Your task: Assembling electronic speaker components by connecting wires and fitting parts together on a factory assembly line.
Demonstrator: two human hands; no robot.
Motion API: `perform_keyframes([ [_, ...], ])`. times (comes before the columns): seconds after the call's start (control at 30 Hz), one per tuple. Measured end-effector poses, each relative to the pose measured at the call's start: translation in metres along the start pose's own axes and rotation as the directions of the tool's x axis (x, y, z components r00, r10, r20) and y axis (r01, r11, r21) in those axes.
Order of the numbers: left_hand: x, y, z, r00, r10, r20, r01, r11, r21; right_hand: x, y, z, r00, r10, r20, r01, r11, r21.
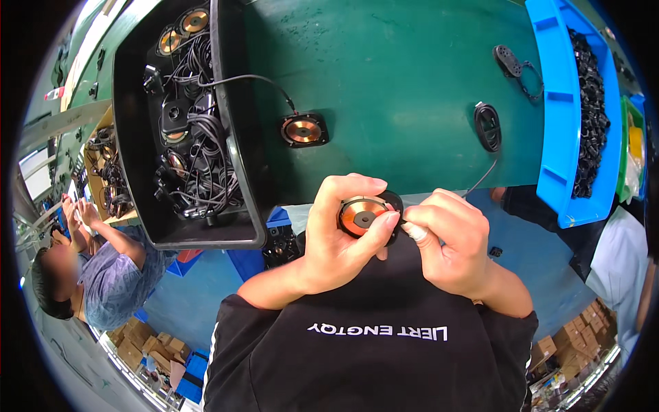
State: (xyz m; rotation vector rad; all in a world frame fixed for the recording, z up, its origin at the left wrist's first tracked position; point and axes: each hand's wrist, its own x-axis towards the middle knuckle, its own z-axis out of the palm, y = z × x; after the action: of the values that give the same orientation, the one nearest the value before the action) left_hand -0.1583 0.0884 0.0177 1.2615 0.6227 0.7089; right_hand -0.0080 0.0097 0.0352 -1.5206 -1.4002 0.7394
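Observation:
My left hand [336, 237] is closed around a round black part with a copper coil disc [362, 215], held just off the table's near edge. At the disc's right rim, my right hand [449, 244] pinches with thumb and forefinger; what lies between the fingertips is too small to make out. White tape wraps the right thumb. A thin dark cable passes behind the right hand and leads up to a coiled black cable bundle [487, 127] on the green table [391, 89]. Left of that lies another copper coil part [303, 129] in a square black frame, its cable running to the black bin.
A deep black bin [237, 137] with cables and coil parts stands at left. A blue tray [559, 137] of small black parts sits at right, near a black oval part with a short cable [509, 62]. Another person [113, 268] works at far left.

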Motion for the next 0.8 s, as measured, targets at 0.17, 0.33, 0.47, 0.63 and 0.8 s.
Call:
perform_keyframes([
  [0.17, 0.006, 0.005, 0.002, 0.993, -0.113, 0.043, 0.114, 0.993, -0.014, 0.000, 0.005, -0.002, 0.964, -0.255, -0.071, 0.228, 0.935, -0.272],
  [0.33, 0.021, -0.010, -0.007, 0.984, -0.139, -0.114, 0.157, 0.973, 0.169, 0.009, 0.017, -0.035, 0.947, -0.299, -0.118, 0.221, 0.871, -0.438],
  [0.47, 0.022, -0.020, -0.032, 0.994, -0.063, -0.087, 0.070, 0.994, 0.087, -0.007, 0.036, -0.153, 0.791, -0.153, -0.593, -0.196, 0.854, -0.482],
  [0.63, 0.038, -0.018, -0.014, 0.996, 0.085, -0.008, -0.084, 0.992, 0.095, -0.037, 0.111, -0.243, 0.886, 0.142, -0.442, -0.460, 0.403, -0.791],
  [0.8, 0.046, -0.011, -0.013, 0.889, -0.455, -0.052, 0.263, 0.600, -0.755, -0.037, 0.127, -0.247, 0.849, 0.230, -0.477, -0.522, 0.509, -0.684],
])
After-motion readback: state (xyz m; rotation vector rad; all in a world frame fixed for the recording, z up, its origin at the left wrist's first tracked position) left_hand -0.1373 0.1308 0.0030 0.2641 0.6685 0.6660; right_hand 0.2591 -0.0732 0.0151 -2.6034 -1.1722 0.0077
